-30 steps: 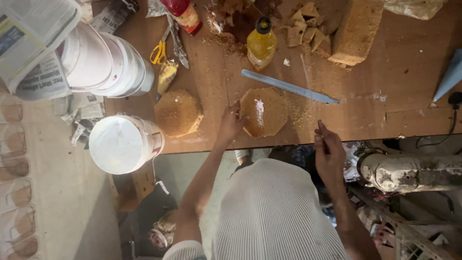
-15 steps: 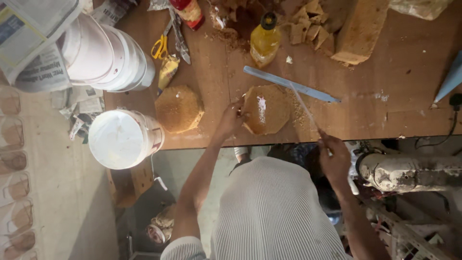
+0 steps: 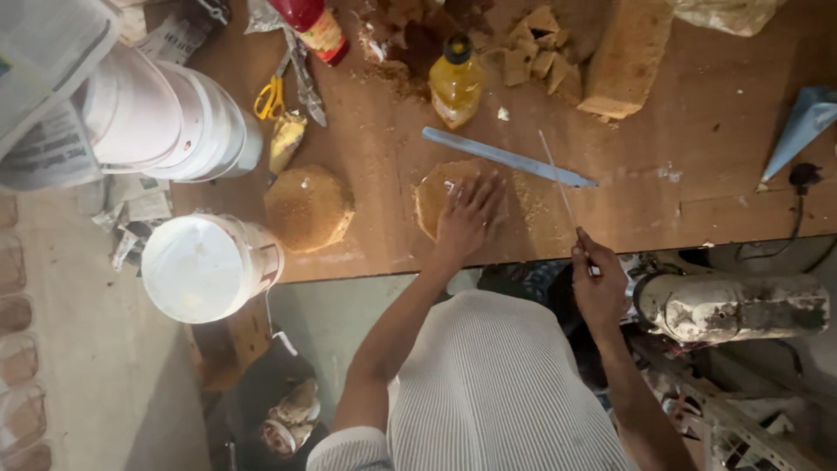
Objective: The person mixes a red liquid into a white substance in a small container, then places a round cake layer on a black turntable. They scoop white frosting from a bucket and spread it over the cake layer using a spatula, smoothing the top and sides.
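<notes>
Octagonal wooden piece (image 3: 440, 196) sits near the front edge of the brown worktop (image 3: 697, 174), and we've got our left hand (image 3: 471, 214) pressed flat on it, fingers (image 3: 490, 194) spread wide, not gripping anything. Our right hand (image 3: 597, 283) is pinched shut around the bottom end of a thin stick (image 3: 558, 179) that slants up across a long flat blue strip (image 3: 506, 157). A second octagonal piece (image 3: 307, 208) lies just to the left, well apart from the hands. Yellow oil bottle (image 3: 455, 83) stands further back, white bucket (image 3: 205, 266) hangs by the worktop's edge.
</notes>
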